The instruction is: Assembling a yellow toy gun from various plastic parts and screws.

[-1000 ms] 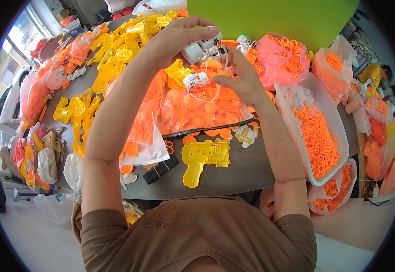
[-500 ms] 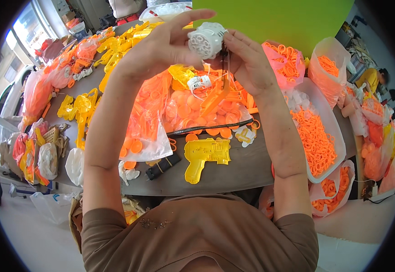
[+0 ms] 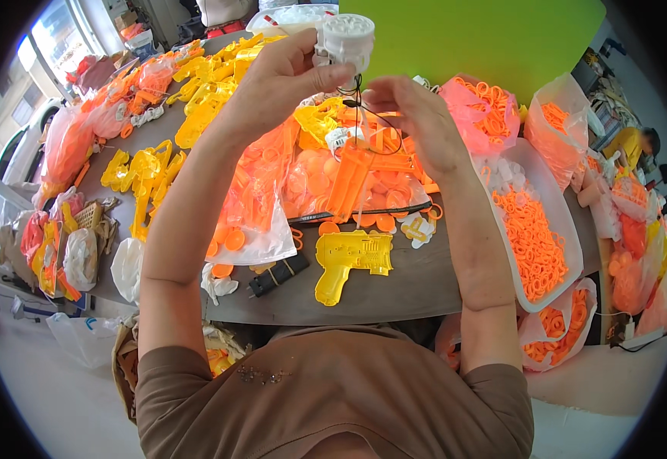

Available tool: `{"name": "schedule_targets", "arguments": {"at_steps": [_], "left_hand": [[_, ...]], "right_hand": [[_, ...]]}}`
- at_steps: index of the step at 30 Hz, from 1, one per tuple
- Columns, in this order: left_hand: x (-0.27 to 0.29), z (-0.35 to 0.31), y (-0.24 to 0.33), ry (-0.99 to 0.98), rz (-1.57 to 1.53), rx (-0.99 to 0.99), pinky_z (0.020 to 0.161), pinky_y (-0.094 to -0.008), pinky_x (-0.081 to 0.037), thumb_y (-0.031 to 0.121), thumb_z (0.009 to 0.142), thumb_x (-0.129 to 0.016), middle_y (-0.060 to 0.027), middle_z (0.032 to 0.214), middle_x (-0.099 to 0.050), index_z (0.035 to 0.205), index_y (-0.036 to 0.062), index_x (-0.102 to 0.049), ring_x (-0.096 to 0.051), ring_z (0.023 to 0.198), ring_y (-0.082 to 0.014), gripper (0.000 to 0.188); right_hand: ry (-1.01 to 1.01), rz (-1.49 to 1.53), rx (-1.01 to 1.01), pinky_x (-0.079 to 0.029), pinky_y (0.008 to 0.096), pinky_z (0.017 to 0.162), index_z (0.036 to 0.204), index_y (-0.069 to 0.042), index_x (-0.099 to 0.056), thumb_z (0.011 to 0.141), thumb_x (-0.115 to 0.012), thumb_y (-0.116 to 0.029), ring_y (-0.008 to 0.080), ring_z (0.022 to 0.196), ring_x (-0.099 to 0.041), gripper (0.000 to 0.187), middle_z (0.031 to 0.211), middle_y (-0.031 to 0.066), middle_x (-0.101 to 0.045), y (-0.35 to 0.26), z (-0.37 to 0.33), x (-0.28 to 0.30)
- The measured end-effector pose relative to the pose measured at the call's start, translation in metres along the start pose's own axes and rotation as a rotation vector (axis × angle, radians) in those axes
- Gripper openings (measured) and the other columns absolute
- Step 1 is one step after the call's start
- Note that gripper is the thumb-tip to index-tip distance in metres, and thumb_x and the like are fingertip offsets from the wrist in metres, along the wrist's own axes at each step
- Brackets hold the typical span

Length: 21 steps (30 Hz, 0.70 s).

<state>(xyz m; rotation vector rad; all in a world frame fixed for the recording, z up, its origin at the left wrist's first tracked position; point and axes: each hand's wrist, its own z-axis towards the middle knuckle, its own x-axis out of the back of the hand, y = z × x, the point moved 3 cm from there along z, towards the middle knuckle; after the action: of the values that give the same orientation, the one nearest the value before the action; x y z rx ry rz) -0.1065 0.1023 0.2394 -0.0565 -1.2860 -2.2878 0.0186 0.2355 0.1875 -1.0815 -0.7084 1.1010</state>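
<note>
My left hand (image 3: 281, 80) grips a white round plastic part (image 3: 347, 44) with a ribbed top, held up above the table. Thin dark wires (image 3: 357, 101) hang from its underside. Lower on these wires are a small white piece (image 3: 341, 138) and a flat orange plastic part (image 3: 350, 182), in front of the orange pile. To the right of the wires, my right hand (image 3: 417, 115) has its fingers bent and apart, close to the wires; whether it touches them I cannot tell. A yellow toy-gun half shell (image 3: 339, 264) lies on the table nearer to me.
Bags of orange discs (image 3: 253, 222) lie mid-table. Yellow shells (image 3: 146, 183) are piled at left. A white tub of orange rings (image 3: 532, 245) stands at right by filled bags (image 3: 482, 107). A black adapter (image 3: 280, 275) sits near the front edge. A green panel (image 3: 463, 46) rises behind.
The white round part has tipped upright and moved slightly up, now in my left hand alone. My right hand has let go of it and lowered. The orange part below has swung left.
</note>
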Motion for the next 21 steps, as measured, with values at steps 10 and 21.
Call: {"name": "schedule_targets", "arguments": {"at_steps": [10,21], "left_hand": [[-0.009,0.003,-0.01,0.1,-0.001,0.171,0.073,-0.0249,-0.05,0.018,0.083,-0.068,-0.0057,0.092,-0.062,0.106,-0.0021,-0.055,-0.061,0.08,-0.01,0.033],[-0.017,0.001,-0.02,0.146,-0.124,0.118,0.073,-0.0251,-0.047,0.016,0.079,-0.07,-0.0047,0.092,-0.062,0.104,-0.0002,-0.055,-0.06,0.079,-0.0101,0.033]], "right_hand": [[-0.049,-0.002,-0.124,-0.045,0.0208,0.052,0.112,0.003,-0.053,0.094,-0.047,-0.018,0.0103,0.057,-0.055,0.028,0.088,0.0083,-0.06,0.007,-0.071,-0.055],[0.023,0.28,-0.236,-0.053,0.0263,0.058,0.122,0.0,-0.044,0.094,-0.049,-0.028,0.0154,0.075,-0.06,0.039,0.099,0.0121,-0.058,0.027,-0.041,-0.046]]}}
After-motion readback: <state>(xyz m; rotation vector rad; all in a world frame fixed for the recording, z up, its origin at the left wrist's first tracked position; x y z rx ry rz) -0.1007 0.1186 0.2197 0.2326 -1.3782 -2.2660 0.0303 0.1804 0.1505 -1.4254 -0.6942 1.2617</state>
